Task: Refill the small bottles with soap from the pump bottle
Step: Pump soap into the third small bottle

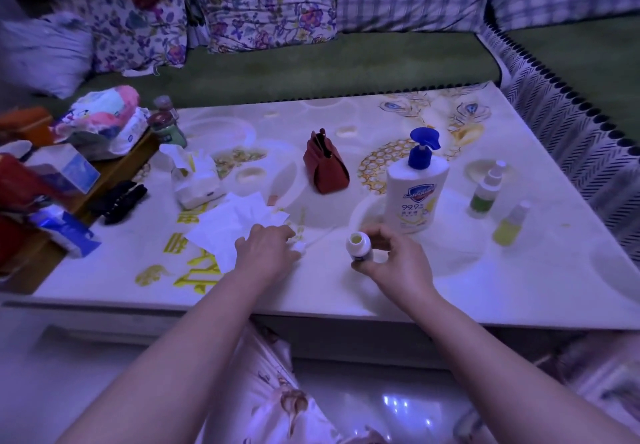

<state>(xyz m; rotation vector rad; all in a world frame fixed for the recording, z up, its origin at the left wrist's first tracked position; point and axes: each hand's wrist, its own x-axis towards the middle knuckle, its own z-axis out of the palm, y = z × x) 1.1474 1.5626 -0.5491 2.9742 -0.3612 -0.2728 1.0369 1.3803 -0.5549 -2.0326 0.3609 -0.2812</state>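
A white pump bottle (415, 190) with a blue pump head stands on the table (519, 287). My right hand (398, 263) grips a small open bottle (358, 246) in front of it; the neck is uncapped and yellowish inside. My left hand (265, 249) reaches onto the table by a small white spray cap with its thin tube (304, 245); its fingertips touch or pinch the cap, I cannot tell which. Two small capped bottles stand to the right: a greenish one (485, 194) and a yellow one (510, 225).
White tissues (228, 232) lie under my left hand, with a tissue pack (195, 180) behind. A red pouch (325, 166) stands mid-table. A cluttered wooden side table (114, 169) with boxes and jars is at the left. A green sofa with cushions lies beyond.
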